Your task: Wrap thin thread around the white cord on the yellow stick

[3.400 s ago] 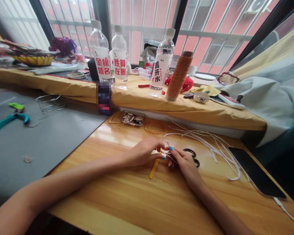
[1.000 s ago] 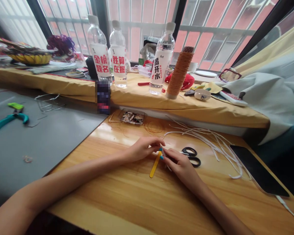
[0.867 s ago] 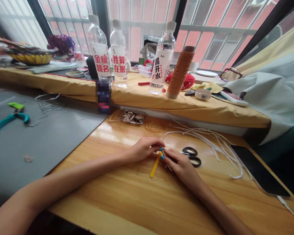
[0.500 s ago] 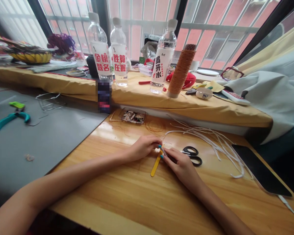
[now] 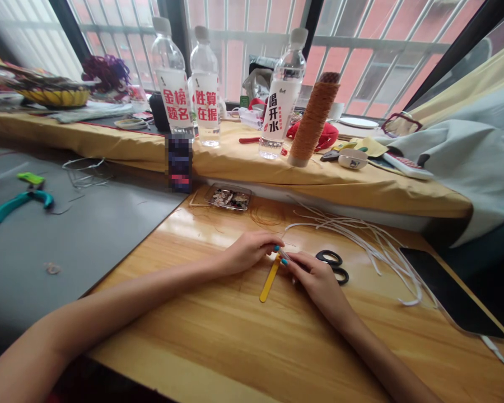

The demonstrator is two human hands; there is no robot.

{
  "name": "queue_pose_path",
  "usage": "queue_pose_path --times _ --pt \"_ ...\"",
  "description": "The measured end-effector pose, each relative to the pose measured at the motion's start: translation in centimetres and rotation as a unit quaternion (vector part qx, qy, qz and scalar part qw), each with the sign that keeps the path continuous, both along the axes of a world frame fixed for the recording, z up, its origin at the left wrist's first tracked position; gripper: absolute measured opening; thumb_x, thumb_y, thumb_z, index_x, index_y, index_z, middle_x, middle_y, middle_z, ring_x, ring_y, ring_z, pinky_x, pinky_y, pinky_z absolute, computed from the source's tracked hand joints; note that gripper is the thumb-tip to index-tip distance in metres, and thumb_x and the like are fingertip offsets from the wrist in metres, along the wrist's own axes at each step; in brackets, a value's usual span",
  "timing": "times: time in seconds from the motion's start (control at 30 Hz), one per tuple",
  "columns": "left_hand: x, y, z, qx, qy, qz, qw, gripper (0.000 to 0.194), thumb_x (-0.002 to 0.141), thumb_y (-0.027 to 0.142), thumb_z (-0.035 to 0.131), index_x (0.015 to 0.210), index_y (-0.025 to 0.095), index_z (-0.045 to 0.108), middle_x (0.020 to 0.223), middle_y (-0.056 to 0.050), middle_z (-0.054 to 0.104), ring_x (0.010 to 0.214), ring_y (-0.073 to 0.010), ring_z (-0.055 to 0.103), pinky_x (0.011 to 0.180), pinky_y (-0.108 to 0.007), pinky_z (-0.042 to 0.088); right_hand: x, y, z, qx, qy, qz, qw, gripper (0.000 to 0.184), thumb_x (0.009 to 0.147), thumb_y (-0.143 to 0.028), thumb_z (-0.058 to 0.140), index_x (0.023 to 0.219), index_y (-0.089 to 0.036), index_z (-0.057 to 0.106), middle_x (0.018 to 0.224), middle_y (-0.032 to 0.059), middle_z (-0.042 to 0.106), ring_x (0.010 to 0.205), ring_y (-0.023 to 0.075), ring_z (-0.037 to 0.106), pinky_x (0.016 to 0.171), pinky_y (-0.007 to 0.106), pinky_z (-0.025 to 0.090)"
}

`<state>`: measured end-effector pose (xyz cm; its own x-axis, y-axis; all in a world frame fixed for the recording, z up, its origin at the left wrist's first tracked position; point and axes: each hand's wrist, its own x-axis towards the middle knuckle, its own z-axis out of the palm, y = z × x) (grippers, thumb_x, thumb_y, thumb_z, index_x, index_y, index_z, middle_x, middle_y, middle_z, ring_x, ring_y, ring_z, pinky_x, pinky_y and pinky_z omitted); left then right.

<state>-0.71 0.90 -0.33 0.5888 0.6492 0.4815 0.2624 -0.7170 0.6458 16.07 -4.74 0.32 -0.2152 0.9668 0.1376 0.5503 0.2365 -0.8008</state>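
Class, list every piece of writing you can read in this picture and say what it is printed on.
"金榜题名": left bottle, red on white label.
"胜算在握": middle bottle.
"喝开水": right bottle, black characters.
Small print on the labels: too small to read.
Blurred patch at the ledge: unreadable.

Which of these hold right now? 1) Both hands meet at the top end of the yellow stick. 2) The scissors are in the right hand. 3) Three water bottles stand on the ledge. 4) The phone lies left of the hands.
1) True: the left hand and right hand pinch at the top of the yellow stick.
2) False: the scissors lie on the table behind it.
3) True: the water bottles are upright.
4) False: the phone lies at the right.
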Motion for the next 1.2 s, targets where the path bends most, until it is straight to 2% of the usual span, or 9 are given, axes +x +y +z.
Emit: queue_pose_path --times 0.2,0.37,0.53,0.7,0.83,0.97,1.2 --pt "0.02 0.01 0.03 0.025 -0.002 -0.023 0.999 0.025 0.079 0.016 0.047 0.1 0.007 0.057 0.09 -0.011 0.061 0.082 -0.0125 0.055 0.072 -0.021 0.043 0.33 0.15 -0.07 -0.033 0.044 -0.016 0.998 0.027 0.079 -0.03 0.045 0.093 -0.017 0.063 0.062 -0.0004 0.054 0.052 0.011 0.045 0.05 0.022 0.037" --pt "0.03 0.0 -0.03 0.012 -0.017 -0.025 0.999 0.025 0.079 0.018 0.047 0.101 0.01 0.057 0.088 -0.009 0.06 0.081 -0.0117 0.055 0.071 -0.021 0.043 0.12 -0.05 -0.06 -0.007 0.028 0.0 1.0 0.026 0.08 -0.032 0.043 0.093 -0.019 0.062 0.067 0.0008 0.055 0.055 0.0116 0.046 0.053 0.023 0.038" --pt "-0.03 -0.05 0.24 -0.019 -0.039 -0.027 0.999 0.022 0.078 0.017 0.048 0.097 0.012 0.059 0.087 -0.007 0.06 0.08 -0.0113 0.055 0.071 -0.02 0.043 -0.11 -0.38 0.27 0.017 0.011 0.004 1.0 0.025 0.082 -0.031 0.041 0.087 -0.018 0.062 0.061 0.0001 0.049 0.054 0.012 0.046 0.054 0.024 0.038" --pt "-0.13 -0.1 0.6 -0.052 -0.047 -0.018 0.997 0.024 0.078 0.014 0.047 0.1 0.014 0.057 0.093 -0.006 0.061 0.084 -0.0115 0.055 0.074 -0.021 0.042 -0.02 -0.02 0.32 -0.043 0.072 -0.002 0.996 0.025 0.081 -0.032 0.042 0.087 -0.017 0.06 0.061 -0.0004 0.051 0.054 0.0117 0.047 0.053 0.023 0.038" --pt "-0.2 0.02 0.55 -0.041 -0.047 -0.021 0.998 0.026 0.079 0.014 0.046 0.102 0.015 0.057 0.091 -0.006 0.06 0.082 -0.0108 0.054 0.072 -0.021 0.041 0.05 0.25 0.26 -0.088 0.105 0.001 0.991 0.026 0.079 -0.034 0.042 0.078 -0.015 0.059 0.055 -0.002 0.049 0.052 0.011 0.047 0.052 0.022 0.036" --pt "-0.22 0.15 0.24 -0.026 -0.052 -0.022 0.998 0.03 0.079 0.012 0.045 0.107 0.015 0.054 0.09 -0.006 0.058 0.079 -0.0097 0.053 0.071 -0.02 0.041 0.05 0.13 0.39 -0.09 0.088 0.001 0.992 0.026 0.08 -0.034 0.041 0.071 -0.016 0.056 0.053 -0.0026 0.047 0.051 0.0107 0.045 0.052 0.022 0.035" --pt "-0.21 0.13 -0.25 -0.035 -0.055 -0.05 0.997 0.029 0.079 0.012 0.044 0.105 0.015 0.056 0.084 -0.006 0.056 0.075 -0.0094 0.052 0.067 -0.02 0.043 -0.02 -0.07 0.39 -0.037 0.007 0.014 0.999 0.027 0.081 -0.029 0.038 0.059 -0.018 0.047 0.054 -0.003 0.043 0.052 0.0105 0.04 0.051 0.022 0.032"
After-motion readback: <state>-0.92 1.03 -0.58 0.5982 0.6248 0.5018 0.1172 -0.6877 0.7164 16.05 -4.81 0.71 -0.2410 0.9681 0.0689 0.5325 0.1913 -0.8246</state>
